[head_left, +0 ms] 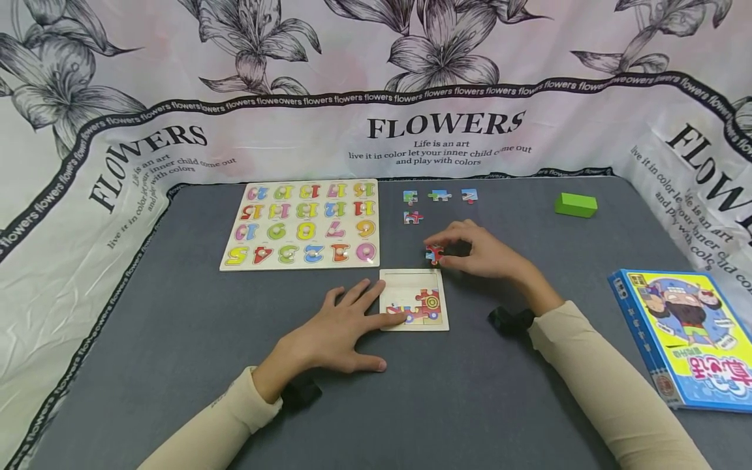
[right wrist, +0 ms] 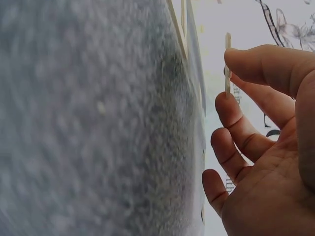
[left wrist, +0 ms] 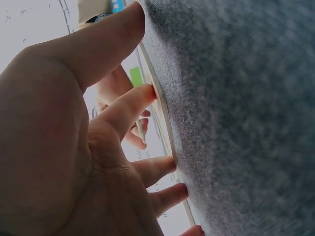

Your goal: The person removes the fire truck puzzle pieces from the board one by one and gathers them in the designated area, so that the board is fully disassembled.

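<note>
Between thumb and fingertips, my right hand [head_left: 484, 251] pinches a small jigsaw piece [head_left: 434, 254] with red and blue on it, just beyond the top right corner of a wooden puzzle tray [head_left: 410, 279]. The right wrist view shows that piece [right wrist: 228, 64] edge-on, lifted off the table. My left hand [head_left: 337, 329] lies with fingers spread, its index fingertip on the tray's lower left part. Joined pieces [head_left: 431, 305] forming part of a vehicle picture fill the tray's lower right. In the left wrist view, fingertips [left wrist: 147, 92] touch the tray's edge.
Several loose jigsaw pieces [head_left: 439, 195] lie beyond the tray. A number board [head_left: 270, 248] stands to the left of them. A green block [head_left: 576, 205] is at the back right, and a blue-and-yellow box [head_left: 693, 339] lies at the right edge of the grey table [head_left: 194, 339].
</note>
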{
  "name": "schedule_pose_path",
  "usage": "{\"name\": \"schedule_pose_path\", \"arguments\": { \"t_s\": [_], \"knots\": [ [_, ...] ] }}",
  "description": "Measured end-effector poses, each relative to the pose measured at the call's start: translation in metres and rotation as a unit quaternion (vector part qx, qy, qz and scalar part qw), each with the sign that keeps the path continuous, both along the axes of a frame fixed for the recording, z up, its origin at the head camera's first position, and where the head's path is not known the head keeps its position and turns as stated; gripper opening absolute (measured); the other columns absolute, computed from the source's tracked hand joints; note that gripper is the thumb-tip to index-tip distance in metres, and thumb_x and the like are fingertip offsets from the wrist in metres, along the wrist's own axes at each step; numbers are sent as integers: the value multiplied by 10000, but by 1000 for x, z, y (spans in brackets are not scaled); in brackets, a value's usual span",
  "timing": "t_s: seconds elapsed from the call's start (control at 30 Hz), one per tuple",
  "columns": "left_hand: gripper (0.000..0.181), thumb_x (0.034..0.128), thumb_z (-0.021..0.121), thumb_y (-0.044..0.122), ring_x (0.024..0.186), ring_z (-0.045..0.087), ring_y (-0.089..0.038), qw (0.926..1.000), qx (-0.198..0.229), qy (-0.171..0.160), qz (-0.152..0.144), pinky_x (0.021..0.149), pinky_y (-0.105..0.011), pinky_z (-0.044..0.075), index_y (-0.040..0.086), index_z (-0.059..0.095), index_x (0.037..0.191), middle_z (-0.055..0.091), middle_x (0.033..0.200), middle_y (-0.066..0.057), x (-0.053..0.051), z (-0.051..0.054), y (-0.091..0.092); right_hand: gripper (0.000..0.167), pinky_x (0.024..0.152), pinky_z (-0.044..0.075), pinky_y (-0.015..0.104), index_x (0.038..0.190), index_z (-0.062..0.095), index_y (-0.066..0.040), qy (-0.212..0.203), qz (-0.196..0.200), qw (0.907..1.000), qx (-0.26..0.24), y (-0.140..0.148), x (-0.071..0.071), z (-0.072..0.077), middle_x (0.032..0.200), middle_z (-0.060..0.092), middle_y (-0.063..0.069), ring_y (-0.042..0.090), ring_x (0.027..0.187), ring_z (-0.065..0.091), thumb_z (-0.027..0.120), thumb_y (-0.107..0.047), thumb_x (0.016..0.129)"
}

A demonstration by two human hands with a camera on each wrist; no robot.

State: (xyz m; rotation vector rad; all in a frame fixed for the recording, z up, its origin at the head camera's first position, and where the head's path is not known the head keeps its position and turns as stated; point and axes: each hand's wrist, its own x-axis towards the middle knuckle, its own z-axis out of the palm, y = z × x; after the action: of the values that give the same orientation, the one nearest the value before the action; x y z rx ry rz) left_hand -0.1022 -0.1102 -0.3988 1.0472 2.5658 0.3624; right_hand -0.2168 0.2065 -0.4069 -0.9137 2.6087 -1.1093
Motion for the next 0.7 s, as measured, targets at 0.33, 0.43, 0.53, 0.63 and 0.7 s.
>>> {"name": "schedule_pose_path", "arguments": {
  "t_s": [0.33,0.43,0.53,0.63,0.7],
  "knots": [
    [818,850,707,654,1596,65,-367,10000,16,73,54,1170,-707,134,442,365,1562,103,1730,-101,0,-2,1,369,910,366,426,1294,706,-126,25,-333,9994,10,9,-14,0,1097,666,82,241,1033,479,733,-136,925],
    [838,837,734,639,1594,69,-378,9999,53,87,24,1166,-714,136,432,369,1563,107,1728,-111,0,-1,0,368,896,356,420,1295,703,-116,84,-428,9990,-8,12,-20,0,1080,660,95,243,1008,475,730,-140,929],
    [844,835,743,630,1591,76,-390,9999,84,104,7,1162,-718,140,420,374,1564,112,1726,-123,0,0,0,374,886,361,414,1300,700,-105,105,-520,9986,1,12,-26,1,1079,664,103,242,992,476,734,-137,929],
    [843,836,745,624,1589,77,-395,9999,113,105,0,1161,-720,142,417,376,1565,114,1725,-128,0,0,1,383,891,366,415,1309,691,-90,92,-537,9985,18,13,-31,0,1093,668,116,245,994,478,737,-127,930],
    [844,836,747,623,1589,78,-397,9999,135,99,-3,1160,-721,143,416,376,1565,114,1724,-128,1,-1,1,389,892,367,418,1317,686,-87,103,-537,9985,77,13,-35,1,1101,662,124,248,998,481,736,-136,935]
  ]
}}
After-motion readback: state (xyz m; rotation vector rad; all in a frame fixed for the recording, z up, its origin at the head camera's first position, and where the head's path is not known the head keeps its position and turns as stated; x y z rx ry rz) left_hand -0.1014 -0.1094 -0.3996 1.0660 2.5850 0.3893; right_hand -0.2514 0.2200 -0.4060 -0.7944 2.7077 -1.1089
